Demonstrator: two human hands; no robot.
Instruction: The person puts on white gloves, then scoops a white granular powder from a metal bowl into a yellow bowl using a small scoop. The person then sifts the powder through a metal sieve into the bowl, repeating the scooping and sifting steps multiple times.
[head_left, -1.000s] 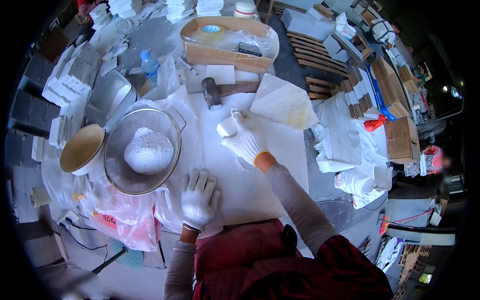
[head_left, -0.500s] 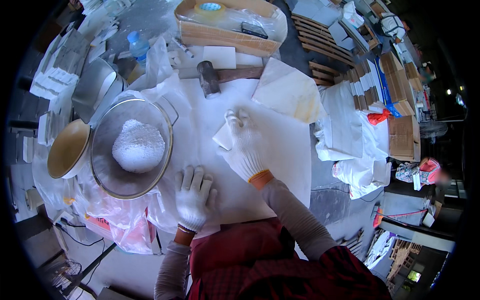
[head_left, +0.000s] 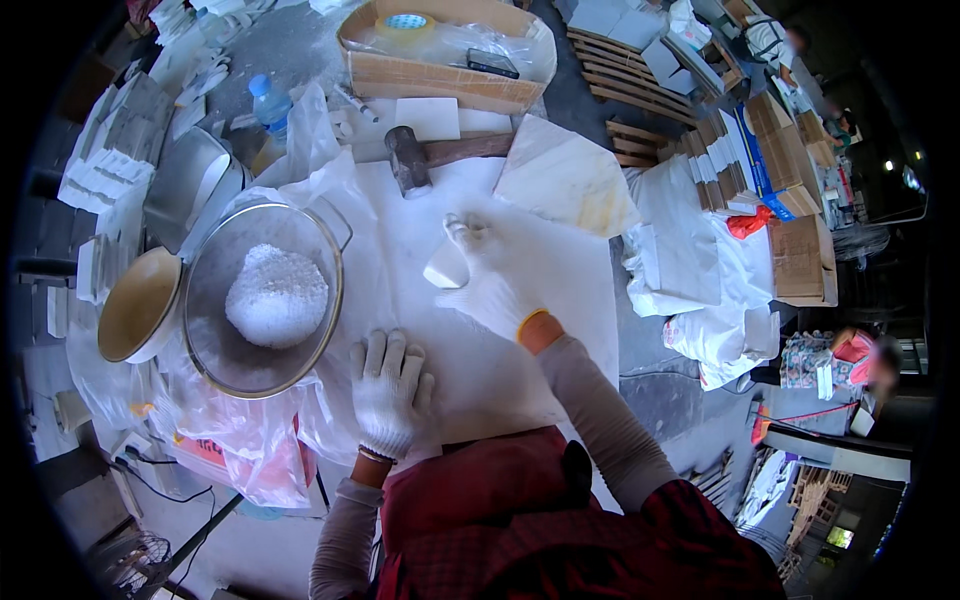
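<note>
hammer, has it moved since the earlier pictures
No: the hammer keeps its place beside the stone slab, its handle still ending at the slab's left edge; the whole view shifted instead.

Dark lettering on red surface (head_left: 203,451); print on tape roll (head_left: 405,21), illegible.

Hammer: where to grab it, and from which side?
I'd take the hammer by its wooden handle, just right of the dark head, from above and the wearer's side. The handle lies crosswise, long and slim; the head is thick and blocky. Its right end meets or runs under the pale slab; I can't tell which, so I'd avoid that end.
</note>
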